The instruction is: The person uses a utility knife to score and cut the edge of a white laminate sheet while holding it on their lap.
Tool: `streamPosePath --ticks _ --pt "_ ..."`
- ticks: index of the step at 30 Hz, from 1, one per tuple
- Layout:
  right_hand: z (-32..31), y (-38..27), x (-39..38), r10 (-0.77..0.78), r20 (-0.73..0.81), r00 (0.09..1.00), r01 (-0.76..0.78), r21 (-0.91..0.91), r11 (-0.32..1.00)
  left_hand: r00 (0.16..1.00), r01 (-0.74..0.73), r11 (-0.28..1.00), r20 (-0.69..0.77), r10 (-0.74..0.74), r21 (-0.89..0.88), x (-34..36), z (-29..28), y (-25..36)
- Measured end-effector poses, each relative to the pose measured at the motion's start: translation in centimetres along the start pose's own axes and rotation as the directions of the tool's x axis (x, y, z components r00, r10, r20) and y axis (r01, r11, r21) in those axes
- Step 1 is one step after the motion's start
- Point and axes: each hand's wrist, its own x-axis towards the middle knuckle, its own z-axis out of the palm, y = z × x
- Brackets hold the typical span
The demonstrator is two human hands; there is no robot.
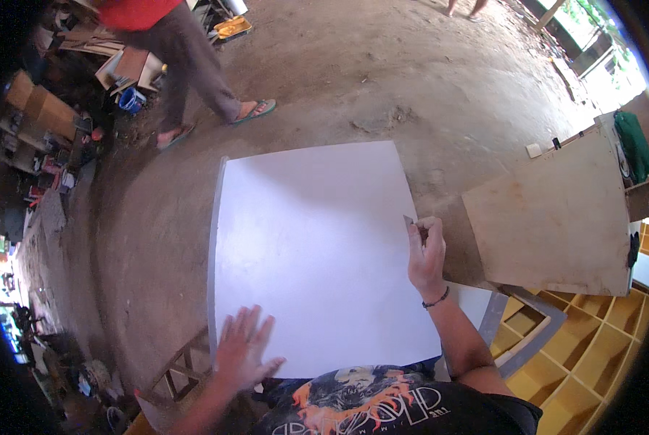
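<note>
A large white board (317,239) lies flat in front of me, with a grey strip along its left edge. My left hand (246,344) is at its near left corner, fingers spread and slightly blurred; whether it touches the surface I cannot tell. At the board's right edge my right hand (429,254) is closed on a small flat metal blade (408,220). Only the pointed tip of the blade shows past the fingers; the rest is hidden in the grip. A dark bracelet (436,298) circles my right wrist.
A pale wooden panel (549,217) stands to the right. Near it are a grey-edged frame (538,341) and yellow compartments (593,355). A person in dark trousers (194,65) walks at the far left, near a blue bucket (131,100) and wood scraps. The floor is bare earth (324,94).
</note>
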Motion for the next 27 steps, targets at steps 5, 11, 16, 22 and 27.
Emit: streamPosePath --ticks 5,11,16,22,27 --pt "1.2 -0.9 -0.2 -0.035 0.088 0.996 0.036 -0.003 0.999 0.921 0.337 0.933 -0.160 -0.355 -0.129 -2.1 0.7 -2.1" --pt "1.3 -0.5 -0.6 -0.166 0.142 0.976 0.178 -0.078 0.981 0.661 0.529 0.545 -0.086 -0.745 -0.651 -1.5 -0.6 -3.9" --pt "1.6 -1.1 -0.7 -0.128 0.246 0.961 0.162 -0.120 0.980 0.690 0.484 0.483 -0.021 -0.723 -0.730 -1.9 1.7 -6.9" --pt "2.0 -1.7 -0.7 -0.093 0.348 0.933 0.157 -0.159 0.975 0.674 0.491 0.458 -0.009 -0.738 -0.741 -0.7 -0.3 -6.0" --pt "2.8 -2.7 0.0 -0.019 0.492 0.870 0.162 -0.248 0.955 0.660 0.483 0.478 -0.054 -0.749 -0.733 -0.8 0.9 -6.3"
